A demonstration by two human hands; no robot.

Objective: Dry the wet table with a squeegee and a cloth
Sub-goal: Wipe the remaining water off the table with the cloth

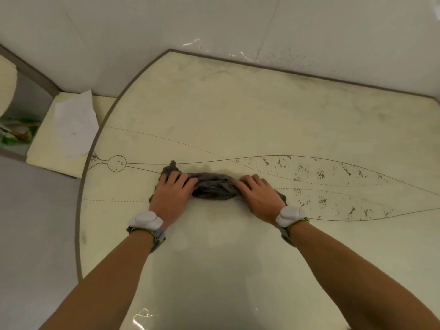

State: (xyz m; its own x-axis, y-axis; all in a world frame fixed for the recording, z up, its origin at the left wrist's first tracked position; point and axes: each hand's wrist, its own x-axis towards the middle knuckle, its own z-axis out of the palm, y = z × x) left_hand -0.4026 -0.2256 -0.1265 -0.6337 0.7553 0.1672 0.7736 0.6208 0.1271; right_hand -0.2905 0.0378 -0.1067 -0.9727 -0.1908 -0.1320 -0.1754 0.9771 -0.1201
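- Nearest the camera, two bare forearms are being extended over the near part of the table (pixel 214 270). A wet sheen and a bright glare (pixel 140 317) are being shown at its near edge.
- The left hand (pixel 172 195) is being pressed onto the left end of the cloth (pixel 212 186), with the fingers spread.
- The cloth, dark and bunched into a roll, is being held down near the table centre, between both hands.
- The right hand (pixel 258 196) is being pressed onto the right end, with the fingers close together and laid over the fabric. No pinch is being shown.
- Progress: the cloth stage is judged to be under way. No squeegee is being shown. The far half is looking dull and smeared. The near zone is looking glossy, so wiping is judged to be left there.
- Surface: a pale top is being crossed by thin printed lines and dotted curves. Brown flecks (pixel 321 175) are lying to the right; print or dirt cannot be told.
- Room: green packaging (pixel 16 132) is being shown at far left. Next, a ledge (pixel 42 148) is carrying a white paper sheet (pixel 76 125). Pale wall panels (pixel 238 25) are standing behind.
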